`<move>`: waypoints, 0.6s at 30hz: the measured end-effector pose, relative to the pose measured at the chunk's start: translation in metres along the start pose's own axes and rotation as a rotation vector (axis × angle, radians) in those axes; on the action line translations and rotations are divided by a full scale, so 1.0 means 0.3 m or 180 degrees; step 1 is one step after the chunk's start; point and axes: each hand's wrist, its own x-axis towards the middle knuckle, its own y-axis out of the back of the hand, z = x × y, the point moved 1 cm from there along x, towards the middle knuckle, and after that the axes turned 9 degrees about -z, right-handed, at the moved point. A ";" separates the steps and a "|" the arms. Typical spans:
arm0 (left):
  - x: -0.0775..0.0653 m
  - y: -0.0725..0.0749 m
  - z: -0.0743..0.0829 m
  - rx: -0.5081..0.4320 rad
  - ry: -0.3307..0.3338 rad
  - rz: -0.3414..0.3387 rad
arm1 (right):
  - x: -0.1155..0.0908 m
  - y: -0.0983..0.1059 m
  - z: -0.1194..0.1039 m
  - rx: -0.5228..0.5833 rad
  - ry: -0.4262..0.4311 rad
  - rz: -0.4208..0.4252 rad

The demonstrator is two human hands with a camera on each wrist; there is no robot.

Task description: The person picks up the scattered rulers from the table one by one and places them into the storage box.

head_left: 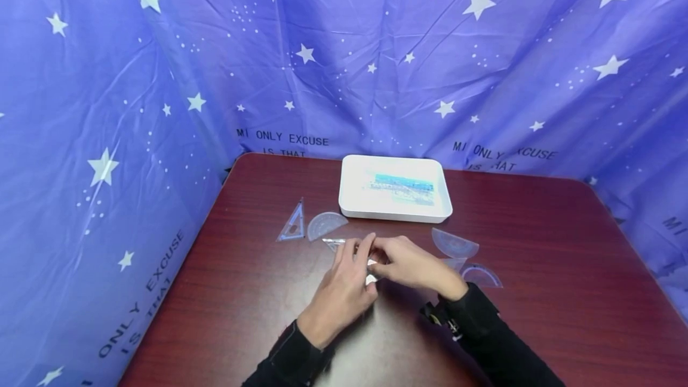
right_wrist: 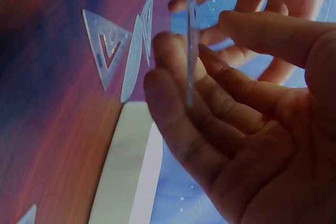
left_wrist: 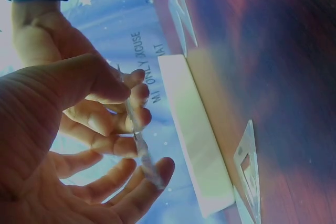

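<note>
A thin clear plastic piece (left_wrist: 140, 142), seen nearly edge-on in both wrist views, is held up between the two hands. My left hand (head_left: 345, 291) pinches it, with the thumb against one face and fingertips at the lower end. From the other side my right hand (head_left: 405, 264) holds it between thumb and fingers; those fingers (right_wrist: 163, 95) lie along it. In the head view the piece is mostly hidden by the hands, with white glints showing. Just beyond the left fingertips lies a clear set square (head_left: 331, 242), partly covered.
Farther left lie a triangular set square (head_left: 294, 226) and a clear protractor (head_left: 326, 224). To the right are another protractor (head_left: 454, 243), a bluish protractor (head_left: 482, 276) and a partly hidden clear piece. A white tray (head_left: 395, 216) with a blue printed picture stands at the back.
</note>
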 end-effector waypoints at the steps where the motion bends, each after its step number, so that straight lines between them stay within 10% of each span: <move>1: 0.000 -0.003 0.002 0.0014 -0.0021 0.0021 | 0.001 -0.001 -0.001 -0.0022 -0.0025 0.0013; 18: -0.007 -0.017 0.000 0.0053 -0.0054 0.0116 | 0.030 0.021 0.002 -0.0281 -0.0248 -0.0158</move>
